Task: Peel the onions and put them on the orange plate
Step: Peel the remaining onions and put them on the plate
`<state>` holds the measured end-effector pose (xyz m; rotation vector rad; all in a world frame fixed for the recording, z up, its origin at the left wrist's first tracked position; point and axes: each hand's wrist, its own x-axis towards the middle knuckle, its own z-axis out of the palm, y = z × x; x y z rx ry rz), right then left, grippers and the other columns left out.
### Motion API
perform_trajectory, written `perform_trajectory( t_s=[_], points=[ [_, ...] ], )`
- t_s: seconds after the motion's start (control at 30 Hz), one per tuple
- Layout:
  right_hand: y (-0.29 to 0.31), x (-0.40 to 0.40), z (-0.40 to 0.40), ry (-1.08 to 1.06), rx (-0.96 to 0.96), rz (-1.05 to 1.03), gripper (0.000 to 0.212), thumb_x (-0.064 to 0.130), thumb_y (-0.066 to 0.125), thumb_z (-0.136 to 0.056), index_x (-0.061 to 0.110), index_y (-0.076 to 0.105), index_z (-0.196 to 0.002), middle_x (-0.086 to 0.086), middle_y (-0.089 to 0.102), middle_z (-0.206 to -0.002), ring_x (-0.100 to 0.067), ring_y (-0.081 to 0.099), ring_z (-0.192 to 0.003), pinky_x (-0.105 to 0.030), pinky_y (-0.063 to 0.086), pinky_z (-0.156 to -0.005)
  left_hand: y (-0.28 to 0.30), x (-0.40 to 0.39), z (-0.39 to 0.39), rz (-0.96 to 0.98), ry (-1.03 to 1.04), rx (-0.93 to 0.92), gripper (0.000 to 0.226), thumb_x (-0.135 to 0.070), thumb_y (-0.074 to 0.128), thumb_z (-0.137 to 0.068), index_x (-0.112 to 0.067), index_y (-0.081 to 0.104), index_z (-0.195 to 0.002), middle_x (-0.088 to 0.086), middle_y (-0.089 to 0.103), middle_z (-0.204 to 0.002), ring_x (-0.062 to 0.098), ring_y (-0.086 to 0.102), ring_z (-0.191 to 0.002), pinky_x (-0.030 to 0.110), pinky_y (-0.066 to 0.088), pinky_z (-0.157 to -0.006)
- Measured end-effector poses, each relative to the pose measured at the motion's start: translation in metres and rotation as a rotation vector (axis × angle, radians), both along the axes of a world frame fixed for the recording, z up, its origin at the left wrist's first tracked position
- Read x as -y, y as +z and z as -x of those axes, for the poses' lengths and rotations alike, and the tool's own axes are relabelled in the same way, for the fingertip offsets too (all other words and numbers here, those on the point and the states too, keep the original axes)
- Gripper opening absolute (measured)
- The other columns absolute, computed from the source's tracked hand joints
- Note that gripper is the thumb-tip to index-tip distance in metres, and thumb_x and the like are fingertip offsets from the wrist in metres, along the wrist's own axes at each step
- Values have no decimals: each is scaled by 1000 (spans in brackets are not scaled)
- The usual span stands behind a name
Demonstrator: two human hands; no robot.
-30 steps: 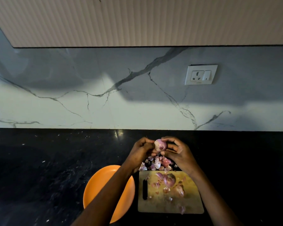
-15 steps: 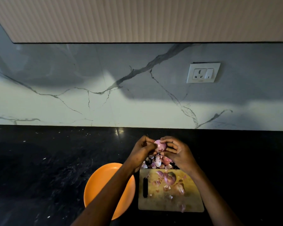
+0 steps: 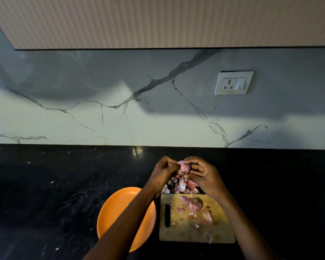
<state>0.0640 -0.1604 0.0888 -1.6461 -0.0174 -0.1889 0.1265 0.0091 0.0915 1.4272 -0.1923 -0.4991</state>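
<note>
A small pink onion [image 3: 184, 168] is held up between both hands above the black counter. My left hand [image 3: 162, 174] grips it from the left with curled fingers. My right hand [image 3: 203, 175] pinches it from the right, fingertips on its top. Below them lies a heap of onion skins [image 3: 180, 187]. Nearer to me, the wooden cutting board [image 3: 221, 233] carries two more onions [image 3: 196, 204] and skin scraps. The orange plate [image 3: 111, 209] sits left of the board, partly hidden under my left forearm; its visible part holds nothing.
The black stone counter [image 3: 54, 194] stretches left and right. A marble backsplash with a white wall socket [image 3: 233, 82] rises behind. The board has a dark handle slot [image 3: 167, 215] at its left edge.
Both hands stayed on the onion, with fingers shifting slightly around it. The view tilted a little, so the scene sits slightly lower in frame.
</note>
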Motion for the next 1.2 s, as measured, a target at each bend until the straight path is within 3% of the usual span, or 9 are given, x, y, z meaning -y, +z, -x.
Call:
perform_trajectory(
  t_s=[0.27,0.43,0.6,0.73,0.87,0.93,1.03,1.1,1.2],
  points=[
    [-1,1,2,3,15,22,46,-10,78,-75,14,67,-113,14,68,-120,-12,66,-116,-26,55,-94,-3,-4,6,46,-9,40,12,-13,62,-91,-5,61,-100,18,66,-99,26,66,-90,36,54,-79],
    [3,1,0,-11,-2,-36,48,-9,80,-74,14,66,-115,7,70,-121,-18,69,-113,-30,56,-93,-5,-5,6,57,40,65,10,-3,65,-90,-5,66,-100,27,68,-102,30,67,-92,45,54,-86],
    [4,2,0,-25,-11,-3,48,-5,81,-75,17,66,-115,10,70,-121,-16,68,-114,-31,56,-94,0,-3,6,84,17,23,13,-16,61,-95,-7,64,-102,15,69,-100,27,67,-92,36,54,-81],
    [4,1,0,-13,-5,29,48,-4,81,-75,17,66,-115,9,70,-120,-15,68,-114,-29,57,-93,2,-2,10,58,10,109,18,-15,63,-97,-6,62,-112,3,71,-95,20,70,-92,29,56,-79],
    [2,1,0,-29,2,2,48,-8,80,-75,15,66,-115,5,71,-119,-16,68,-113,-27,57,-91,-2,-1,12,63,62,200,24,-10,65,-95,-4,64,-118,11,74,-102,26,71,-98,35,59,-84],
    [1,1,0,-46,9,5,48,-8,80,-75,16,67,-114,2,71,-119,-16,68,-112,-30,57,-92,-5,0,14,69,130,198,20,-9,64,-96,-6,68,-116,14,73,-107,31,70,-103,43,59,-89],
    [0,0,-2,-55,25,26,49,-8,81,-74,19,68,-113,2,71,-120,-17,69,-112,-33,57,-94,-10,3,16,19,233,222,11,-12,68,-94,-11,74,-103,12,74,-98,32,71,-97,50,58,-89],
    [-2,-1,-2,-62,36,26,50,-9,81,-74,20,68,-112,3,71,-119,-18,69,-112,-34,56,-94,-13,4,16,-41,281,288,5,-15,70,-93,-13,74,-95,9,73,-91,28,72,-90,47,58,-83],
    [-2,-3,-2,-75,55,44,49,-11,81,-74,20,69,-111,6,70,-119,-17,69,-112,-32,58,-93,-11,4,17,-169,317,413,5,-16,70,-93,-18,69,-89,2,69,-86,14,69,-83,30,57,-74]
  ],
)
